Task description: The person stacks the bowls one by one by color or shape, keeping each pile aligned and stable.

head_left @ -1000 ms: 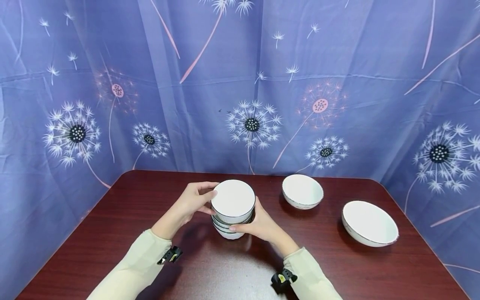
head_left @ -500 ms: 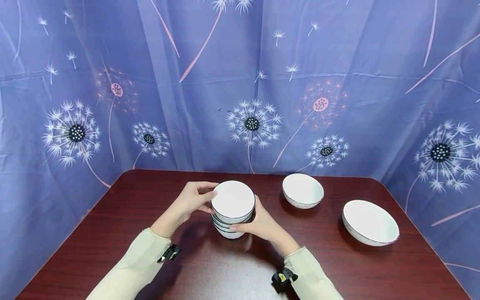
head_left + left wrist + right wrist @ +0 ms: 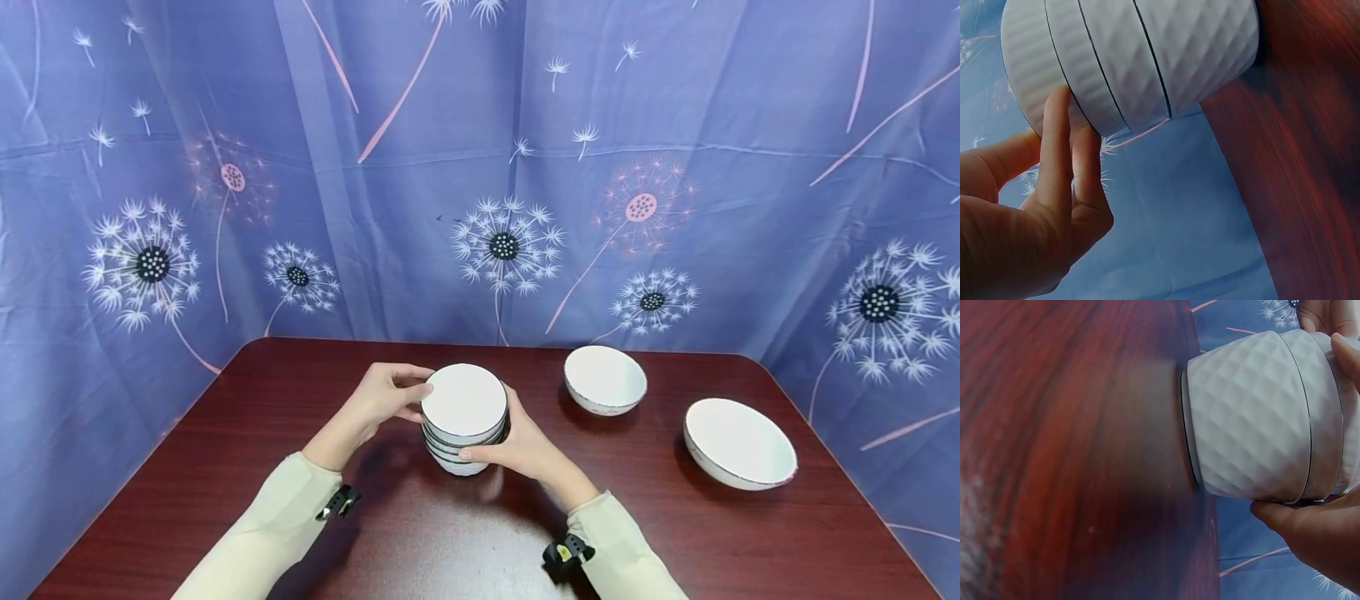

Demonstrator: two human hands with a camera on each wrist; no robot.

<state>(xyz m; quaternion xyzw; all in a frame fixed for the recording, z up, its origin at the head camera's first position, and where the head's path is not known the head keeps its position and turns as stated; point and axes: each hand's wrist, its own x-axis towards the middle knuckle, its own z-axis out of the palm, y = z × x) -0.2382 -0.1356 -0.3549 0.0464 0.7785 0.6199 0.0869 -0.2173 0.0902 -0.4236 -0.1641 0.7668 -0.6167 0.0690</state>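
Observation:
A stack of several white bowls [image 3: 459, 467] with dark rims stands upright on the table, mid-view. My left hand [image 3: 378, 402] pinches the top bowl [image 3: 464, 402], thumb over its rim and fingers against its outer side. From the right, my right hand [image 3: 525, 447] grips the stack, thumb on the near side; its other fingers are mostly hidden behind the bowls. Close up in the left wrist view, my left fingertips [image 3: 1057, 103] touch the upper bowls. The lowest bowl [image 3: 1247, 419] shows a diamond-textured wall in the right wrist view, its foot against the table.
Right of the stack, a white bowl [image 3: 605, 383] stands near the back edge. A wider white bowl [image 3: 738, 446] sits further right. The dark red wooden table [image 3: 247, 433] is backed by a blue dandelion-print curtain [image 3: 405, 250].
The top bowl has settled slightly lower and a touch left, closer to the bowls beneath it. Both hands keep their hold and have barely moved.

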